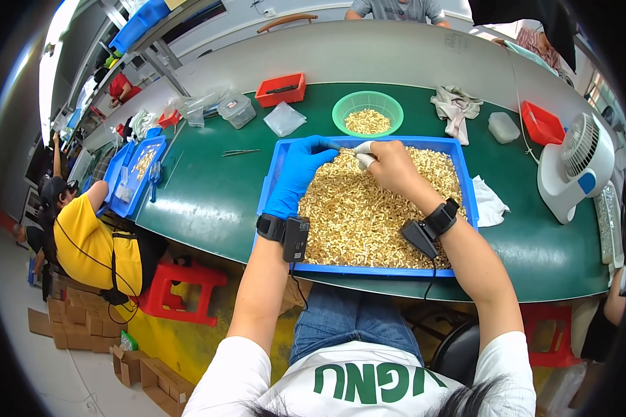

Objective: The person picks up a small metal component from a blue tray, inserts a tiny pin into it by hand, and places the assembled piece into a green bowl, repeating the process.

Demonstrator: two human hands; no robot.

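A blue tray [460, 271] on the bench holds a thick layer of small gold-coloured metal pieces [368, 215]. Over its far part, my left hand [300, 170], in a blue glove, is closed in a pinch. Close to its fingertips, my right hand [395, 165] also pinches, with white covers on its thumb and a finger. What the fingertips hold is too small to make out. A green plastic colander [339, 115] with more gold pieces stands just beyond the tray.
Tweezers [241, 152], a clear bag [284, 119] and a red bin [280, 90] lie to the left. Rightward are cloths [456, 110], a clear tub [503, 128], a red tray [542, 123] and a white fan [574, 167]. A person in yellow [94, 240] sits at the left.
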